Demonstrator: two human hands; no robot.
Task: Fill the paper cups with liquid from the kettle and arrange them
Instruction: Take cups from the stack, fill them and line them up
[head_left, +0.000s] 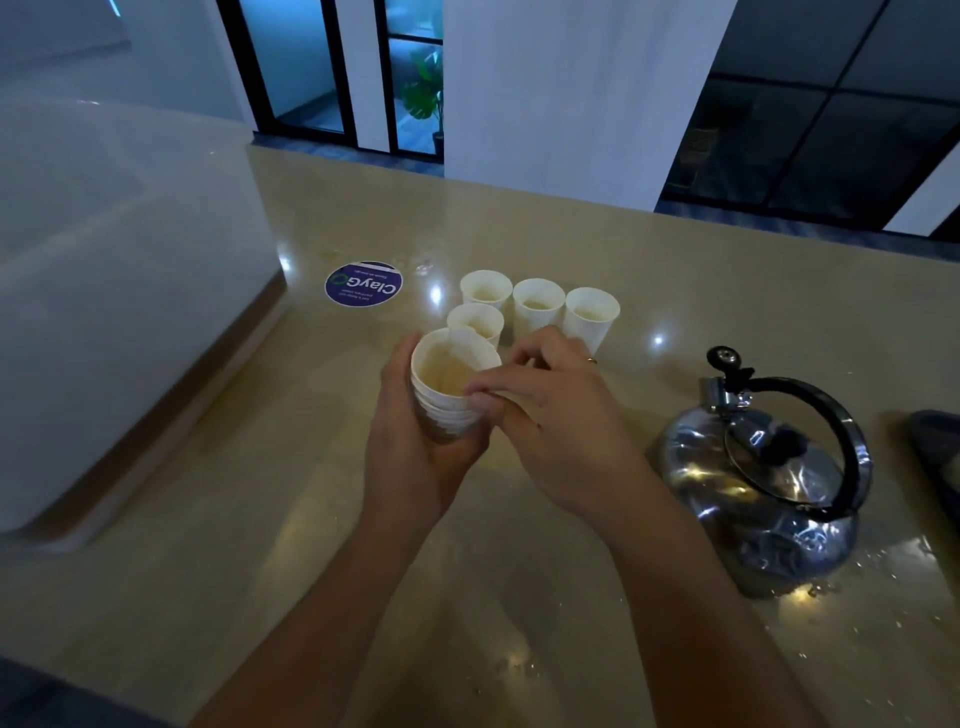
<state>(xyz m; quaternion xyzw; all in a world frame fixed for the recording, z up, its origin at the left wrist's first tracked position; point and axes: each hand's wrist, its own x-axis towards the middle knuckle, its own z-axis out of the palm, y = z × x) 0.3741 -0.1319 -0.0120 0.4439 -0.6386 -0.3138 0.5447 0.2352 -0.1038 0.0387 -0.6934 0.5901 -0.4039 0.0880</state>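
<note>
My left hand (415, 457) grips a stack of nested white paper cups (447, 387) above the beige counter (311, 519). My right hand (550, 415) pinches the rim of the top cup in that stack with thumb and fingers. Behind the hands stand several single paper cups with pale liquid in them: three in a row (537, 304) and one in front of them (475, 322). A shiny steel kettle (763, 483) with a black arched handle sits on the counter to the right, lid on, apart from both hands.
A round purple sticker (363, 283) lies on the counter behind and left of the cups. A large white block (119, 322) fills the left side. A dark object (935, 447) sits at the right edge. Water drops (831, 592) lie around the kettle.
</note>
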